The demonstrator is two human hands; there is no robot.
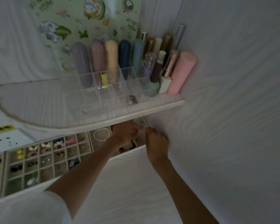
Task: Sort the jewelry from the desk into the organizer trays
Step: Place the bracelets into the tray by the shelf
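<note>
Tiny item (140, 131) between fingertips, perhaps earring; blurred.

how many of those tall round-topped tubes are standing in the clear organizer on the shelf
5, side by side along the back row of the clear organizer: lilac tube, mauve tube, peach tube, navy tube, pale blue tube. Others may hide behind the bottles at right.

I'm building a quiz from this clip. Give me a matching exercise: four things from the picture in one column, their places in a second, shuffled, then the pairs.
Things:
1. pearl bracelet
2. pink tube
3. navy capsule
4. yellow label

Places:
A. far left edge, beside the grid tray
B. upright in the clear organizer on the shelf
C. tray compartment just left of the left hand
D. right end of the shelf, leaning by the wall

Pairs: 1-C, 2-D, 3-B, 4-A
</note>
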